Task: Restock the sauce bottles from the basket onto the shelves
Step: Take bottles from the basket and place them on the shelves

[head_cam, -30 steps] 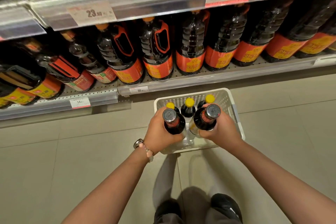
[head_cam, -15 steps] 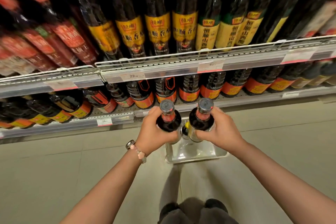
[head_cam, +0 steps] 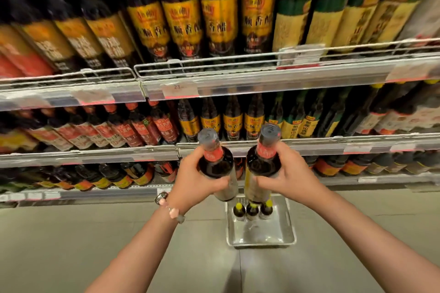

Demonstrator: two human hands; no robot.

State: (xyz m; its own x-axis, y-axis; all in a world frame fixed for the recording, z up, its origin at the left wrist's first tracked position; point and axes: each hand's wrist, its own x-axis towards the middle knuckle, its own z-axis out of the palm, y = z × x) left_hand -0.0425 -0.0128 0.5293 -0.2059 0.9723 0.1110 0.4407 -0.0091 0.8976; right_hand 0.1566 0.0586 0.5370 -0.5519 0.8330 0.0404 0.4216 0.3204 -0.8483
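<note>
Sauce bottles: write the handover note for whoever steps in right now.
Left hand: closed around one dark sauce bottle, grey cap up.
Right hand: closed around a second dark sauce bottle, also upright.
Both bottles are held side by side in the air above the basket, in front of the shelves; neither is on a shelf yet.
The basket stands on the floor below the hands and holds three yellow-capped bottles at its far end.
Done: two bottles lifted out.
Left: shelve these two, then the three in the basket.
</note>
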